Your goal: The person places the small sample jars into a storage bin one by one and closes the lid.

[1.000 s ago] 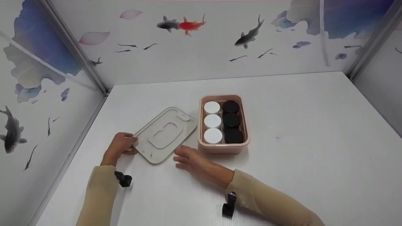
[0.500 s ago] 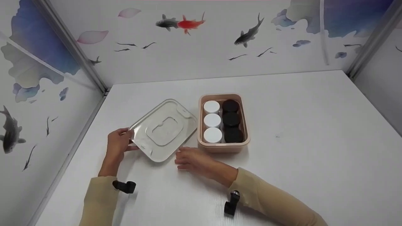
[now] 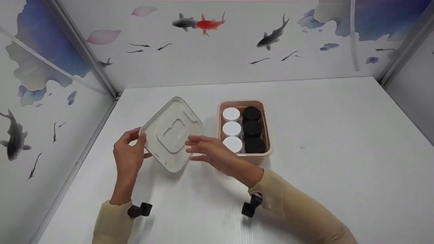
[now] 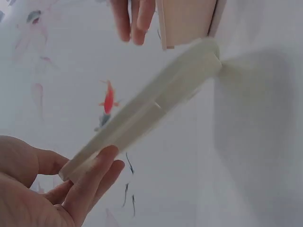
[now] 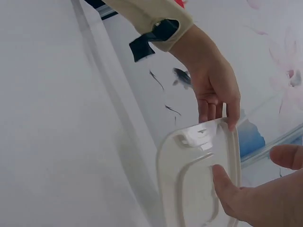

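Note:
My left hand pinches the left edge of a pale, rounded rectangular lid, thumb on top and fingers beneath. The lid hangs tilted above the table, as its slant in the left wrist view shows. My right hand hovers by the lid's right side with its fingers extended; in the left wrist view a gap parts the right fingers from the lid. To the right stands a pink box. Inside it are a row of white-capped jars and a row of black-capped jars. The right hand partly hides the box's near left corner.
Everything stands on a white table. White panels printed with fish and petals close off the back and both sides. Dark wrist mounts sit at both sleeves.
The left hand has raised the lid off the table and tipped it more steeply. My right hand has moved forward alongside the lid. The box and jars have stayed put.

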{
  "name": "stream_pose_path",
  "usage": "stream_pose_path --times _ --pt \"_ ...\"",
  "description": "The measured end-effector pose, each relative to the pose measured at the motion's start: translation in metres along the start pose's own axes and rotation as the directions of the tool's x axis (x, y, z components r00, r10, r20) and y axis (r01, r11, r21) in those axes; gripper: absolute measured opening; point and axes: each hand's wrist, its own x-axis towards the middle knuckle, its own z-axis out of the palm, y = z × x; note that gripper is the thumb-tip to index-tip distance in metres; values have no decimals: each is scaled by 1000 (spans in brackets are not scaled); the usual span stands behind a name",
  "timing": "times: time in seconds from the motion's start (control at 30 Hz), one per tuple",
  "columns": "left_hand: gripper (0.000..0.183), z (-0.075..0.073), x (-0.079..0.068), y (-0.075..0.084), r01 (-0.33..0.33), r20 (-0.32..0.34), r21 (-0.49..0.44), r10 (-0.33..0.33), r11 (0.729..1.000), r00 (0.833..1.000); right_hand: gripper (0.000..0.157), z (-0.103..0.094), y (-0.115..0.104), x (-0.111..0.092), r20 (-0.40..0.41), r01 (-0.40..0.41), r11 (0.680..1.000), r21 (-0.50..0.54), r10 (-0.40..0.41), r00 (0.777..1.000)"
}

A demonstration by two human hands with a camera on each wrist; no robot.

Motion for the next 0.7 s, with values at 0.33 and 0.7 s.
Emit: stream_pose_path --times 0.33,0.7 --pt "29 27 -32 18 -295 27 133 294 946 955 59 -4 -43 19 2 64 993 97 -64 998" --pt "26 55 -60 29 -461 47 214 463 861 885 70 -15 -49 29 -96 13 990 142 1 995"
